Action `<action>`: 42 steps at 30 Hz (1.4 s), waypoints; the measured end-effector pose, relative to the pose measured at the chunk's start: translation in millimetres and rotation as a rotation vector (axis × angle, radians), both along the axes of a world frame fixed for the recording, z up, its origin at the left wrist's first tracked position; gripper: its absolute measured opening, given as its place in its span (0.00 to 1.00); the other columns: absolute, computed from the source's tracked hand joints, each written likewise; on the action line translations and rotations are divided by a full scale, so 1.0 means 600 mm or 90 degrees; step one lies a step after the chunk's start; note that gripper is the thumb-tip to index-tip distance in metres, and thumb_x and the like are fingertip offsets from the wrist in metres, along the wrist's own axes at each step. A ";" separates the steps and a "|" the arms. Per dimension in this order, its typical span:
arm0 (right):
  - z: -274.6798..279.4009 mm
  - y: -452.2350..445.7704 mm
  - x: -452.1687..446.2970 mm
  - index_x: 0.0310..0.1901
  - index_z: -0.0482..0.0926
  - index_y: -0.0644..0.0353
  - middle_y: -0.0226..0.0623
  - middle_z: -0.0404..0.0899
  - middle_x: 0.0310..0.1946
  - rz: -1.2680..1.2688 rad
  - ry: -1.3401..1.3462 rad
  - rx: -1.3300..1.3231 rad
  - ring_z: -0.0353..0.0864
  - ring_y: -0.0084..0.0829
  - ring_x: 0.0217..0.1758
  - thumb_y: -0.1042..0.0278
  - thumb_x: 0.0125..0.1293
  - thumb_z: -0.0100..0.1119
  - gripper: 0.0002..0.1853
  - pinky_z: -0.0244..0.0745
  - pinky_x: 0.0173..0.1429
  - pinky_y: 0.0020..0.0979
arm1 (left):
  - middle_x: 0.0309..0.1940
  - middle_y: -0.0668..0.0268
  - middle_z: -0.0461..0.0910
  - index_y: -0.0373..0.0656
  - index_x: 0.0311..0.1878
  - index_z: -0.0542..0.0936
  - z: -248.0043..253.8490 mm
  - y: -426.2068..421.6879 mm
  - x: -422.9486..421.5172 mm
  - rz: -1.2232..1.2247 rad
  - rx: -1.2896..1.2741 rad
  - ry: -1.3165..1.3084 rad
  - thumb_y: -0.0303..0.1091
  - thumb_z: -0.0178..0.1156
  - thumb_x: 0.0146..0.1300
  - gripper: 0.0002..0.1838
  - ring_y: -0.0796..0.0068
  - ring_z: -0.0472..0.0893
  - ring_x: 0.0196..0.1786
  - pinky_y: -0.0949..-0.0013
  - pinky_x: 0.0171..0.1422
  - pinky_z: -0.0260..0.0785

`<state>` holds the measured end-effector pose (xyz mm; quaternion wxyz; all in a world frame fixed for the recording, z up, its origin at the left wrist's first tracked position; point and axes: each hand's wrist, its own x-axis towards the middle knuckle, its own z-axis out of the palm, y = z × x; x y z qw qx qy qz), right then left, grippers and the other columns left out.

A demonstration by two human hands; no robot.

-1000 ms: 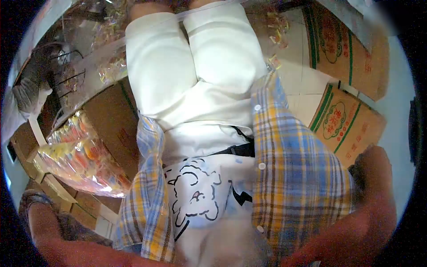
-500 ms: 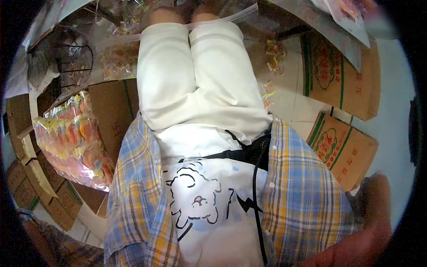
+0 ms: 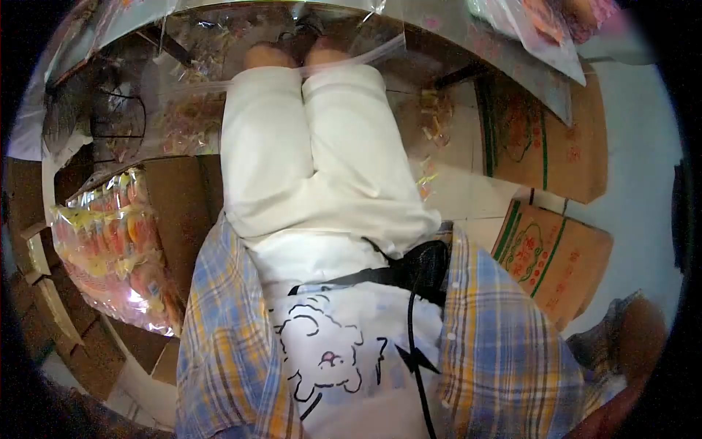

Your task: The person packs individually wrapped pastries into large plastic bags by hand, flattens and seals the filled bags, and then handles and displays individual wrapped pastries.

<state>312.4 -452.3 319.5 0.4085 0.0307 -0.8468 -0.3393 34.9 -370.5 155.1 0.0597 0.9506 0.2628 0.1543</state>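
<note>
Neither of my hands can be made out. At the lower right edge a dark, blurred part of my right arm [image 3: 635, 340] is raised beside the plaid shirt [image 3: 504, 329]; its fingers do not show. My left hand is out of sight. Below me are my white trousers [image 3: 267, 146] and a white T-shirt [image 3: 329, 336] with a line-drawn animal. A black pouch [image 3: 425, 267] with a cord lies at the waist. Left of my legs sits a clear bag of several small wrapped snacks [image 3: 117, 241], by an open cardboard carton [image 3: 179, 194].
A worktop [image 3: 504, 84] spans the far side above my knees, with clear bags of pinkish items [image 3: 534, 22] at its right. Printed cartons [image 3: 552, 267] stand on the tiled floor [image 3: 457, 192] to the right. More cardboard boxes [image 3: 80, 314] are at left.
The view has tilted, so my legs, the bag and most of the cartons appear lower. The raised arm at right has slipped further toward the edge, and a dark shape at lower left has faded.
</note>
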 end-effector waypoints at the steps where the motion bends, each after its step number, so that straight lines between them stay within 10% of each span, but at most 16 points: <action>1: 0.000 0.003 -0.004 0.40 0.84 0.55 0.31 0.87 0.41 0.004 -0.004 -0.001 0.84 0.31 0.46 0.64 0.64 0.61 0.07 0.78 0.44 0.30 | 0.48 0.62 0.84 0.44 0.49 0.85 -0.001 0.000 -0.004 0.005 -0.002 -0.004 0.29 0.63 0.57 0.15 0.59 0.81 0.52 0.57 0.56 0.73; 38: -0.002 0.149 0.020 0.49 0.86 0.52 0.30 0.89 0.44 0.101 0.058 0.009 0.84 0.29 0.47 0.62 0.72 0.56 0.12 0.77 0.46 0.28 | 0.39 0.58 0.84 0.40 0.42 0.84 0.073 0.009 -0.077 0.088 -0.042 -0.209 0.24 0.62 0.55 0.10 0.59 0.84 0.41 0.59 0.42 0.77; 40: -0.038 0.202 0.050 0.57 0.80 0.46 0.36 0.81 0.48 0.115 0.023 -0.074 0.83 0.31 0.46 0.60 0.80 0.45 0.14 0.81 0.41 0.30 | 0.38 0.58 0.84 0.39 0.41 0.84 0.051 0.021 -0.088 0.136 -0.045 -0.314 0.24 0.62 0.55 0.10 0.59 0.84 0.40 0.59 0.41 0.77; 42: -0.100 0.245 0.062 0.47 0.84 0.52 0.42 0.85 0.48 -0.116 0.010 -0.274 0.83 0.44 0.52 0.68 0.63 0.61 0.11 0.82 0.50 0.40 | 0.38 0.58 0.84 0.39 0.41 0.84 -0.060 0.048 -0.080 0.225 -0.057 -0.448 0.23 0.62 0.55 0.09 0.59 0.85 0.39 0.59 0.40 0.78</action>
